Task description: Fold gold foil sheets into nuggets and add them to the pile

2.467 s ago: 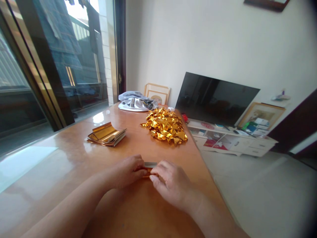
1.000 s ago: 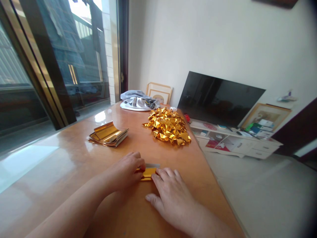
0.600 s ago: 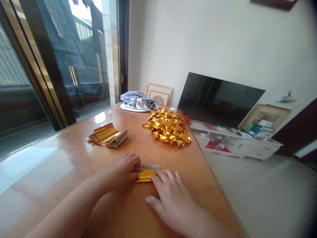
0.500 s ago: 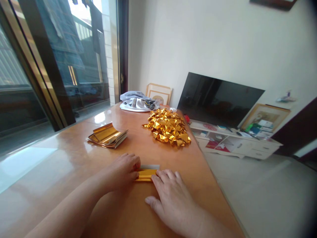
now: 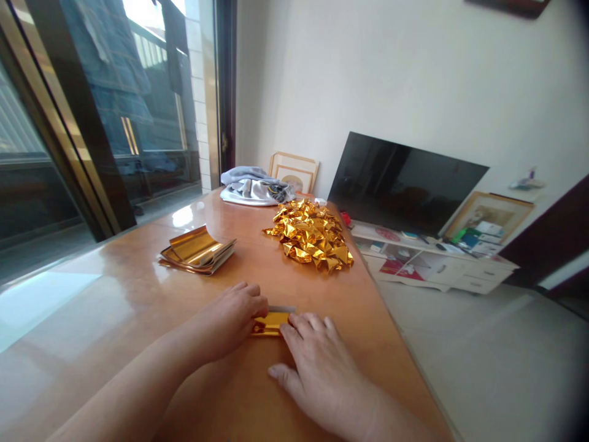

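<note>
Tabletop [image 5: 138,264]: I log left hand [image 5: 232,320] curled at foil strip [image 5: 271,324], right hand [image 5: 317,362] spread on it; foil heap [image 5: 308,244] at 12 o'clock.

Glass door [image 5: 69,123] left, white wall [image 5: 391,73], TV [image 5: 405,184] on white cabinet [image 5: 437,270], pale floor [image 5: 483,368].

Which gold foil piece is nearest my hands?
The folded gold strip between your left hand and right hand; the flat stack and crumpled heap lie farther away.

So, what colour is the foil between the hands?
Shiny gold foil, best seen in the head view.
</note>
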Action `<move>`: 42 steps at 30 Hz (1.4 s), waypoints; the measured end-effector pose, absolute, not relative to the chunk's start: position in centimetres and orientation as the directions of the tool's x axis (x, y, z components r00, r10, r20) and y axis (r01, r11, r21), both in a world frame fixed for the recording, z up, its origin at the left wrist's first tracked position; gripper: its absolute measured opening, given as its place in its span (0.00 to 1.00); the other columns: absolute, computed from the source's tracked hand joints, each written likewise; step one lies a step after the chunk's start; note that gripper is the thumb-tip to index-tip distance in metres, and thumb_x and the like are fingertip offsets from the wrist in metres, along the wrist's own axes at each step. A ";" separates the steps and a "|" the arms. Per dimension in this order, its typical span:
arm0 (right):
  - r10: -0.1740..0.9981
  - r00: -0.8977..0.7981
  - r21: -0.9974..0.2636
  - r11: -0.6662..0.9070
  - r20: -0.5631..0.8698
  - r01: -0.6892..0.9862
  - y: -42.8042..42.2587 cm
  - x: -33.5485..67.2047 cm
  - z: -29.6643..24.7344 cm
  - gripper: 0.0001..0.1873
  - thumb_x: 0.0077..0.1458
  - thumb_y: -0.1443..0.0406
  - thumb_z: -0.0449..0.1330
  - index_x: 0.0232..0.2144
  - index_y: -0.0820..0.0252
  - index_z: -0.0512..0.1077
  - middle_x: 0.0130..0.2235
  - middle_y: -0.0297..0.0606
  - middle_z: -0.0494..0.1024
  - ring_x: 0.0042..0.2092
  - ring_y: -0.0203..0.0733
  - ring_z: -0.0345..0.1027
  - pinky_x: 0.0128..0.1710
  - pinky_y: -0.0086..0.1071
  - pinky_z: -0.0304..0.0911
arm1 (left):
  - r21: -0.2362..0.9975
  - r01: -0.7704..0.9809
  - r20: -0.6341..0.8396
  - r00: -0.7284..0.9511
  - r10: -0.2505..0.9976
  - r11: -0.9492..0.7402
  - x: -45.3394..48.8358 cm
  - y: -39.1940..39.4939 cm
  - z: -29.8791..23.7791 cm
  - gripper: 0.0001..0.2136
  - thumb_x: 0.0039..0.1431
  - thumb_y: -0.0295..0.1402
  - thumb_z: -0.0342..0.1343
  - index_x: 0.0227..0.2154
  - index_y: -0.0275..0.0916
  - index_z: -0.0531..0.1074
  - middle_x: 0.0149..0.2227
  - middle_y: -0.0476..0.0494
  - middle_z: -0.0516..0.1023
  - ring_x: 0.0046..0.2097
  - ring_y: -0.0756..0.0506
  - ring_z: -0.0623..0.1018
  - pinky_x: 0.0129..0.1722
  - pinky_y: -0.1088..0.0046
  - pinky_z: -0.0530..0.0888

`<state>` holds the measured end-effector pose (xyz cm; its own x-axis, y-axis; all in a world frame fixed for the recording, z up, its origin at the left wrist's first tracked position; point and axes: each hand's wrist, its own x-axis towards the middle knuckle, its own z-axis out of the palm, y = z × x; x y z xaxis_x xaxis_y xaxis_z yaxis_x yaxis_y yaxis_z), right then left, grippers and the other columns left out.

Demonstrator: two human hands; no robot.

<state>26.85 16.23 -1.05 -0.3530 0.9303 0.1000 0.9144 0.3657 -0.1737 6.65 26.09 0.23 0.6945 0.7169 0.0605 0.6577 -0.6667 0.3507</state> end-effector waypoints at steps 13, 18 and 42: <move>0.933 -0.352 -0.168 0.360 0.078 0.918 16.3 26.9 -0.8 0.27 0.63 0.49 0.59 0.58 0.57 0.71 0.59 0.47 0.72 0.59 0.57 0.61 0.61 0.51 0.54 | 0.455 0.726 -0.092 0.615 0.783 -0.517 6.4 26.1 -0.1 0.12 0.50 0.21 0.49 0.35 0.40 0.73 0.36 0.46 0.76 0.36 0.45 0.74 0.33 0.72 0.66; 0.933 -0.351 -0.175 0.360 0.079 0.917 16.3 26.9 -0.8 0.27 0.62 0.50 0.59 0.57 0.57 0.71 0.60 0.47 0.72 0.59 0.57 0.62 0.61 0.51 0.54 | 0.478 0.747 -0.075 0.558 0.826 -0.461 6.0 26.3 -0.7 0.12 0.48 0.22 0.50 0.37 0.41 0.66 0.33 0.49 0.75 0.34 0.46 0.74 0.30 0.72 0.64; 0.934 -0.350 -0.179 0.357 0.070 0.917 16.5 27.0 -0.6 0.26 0.62 0.49 0.60 0.54 0.57 0.72 0.59 0.48 0.72 0.59 0.56 0.62 0.60 0.49 0.54 | 0.409 0.666 -0.022 0.691 0.723 -0.624 5.7 26.1 0.4 0.13 0.52 0.21 0.48 0.32 0.41 0.76 0.39 0.44 0.75 0.41 0.44 0.74 0.40 0.71 0.69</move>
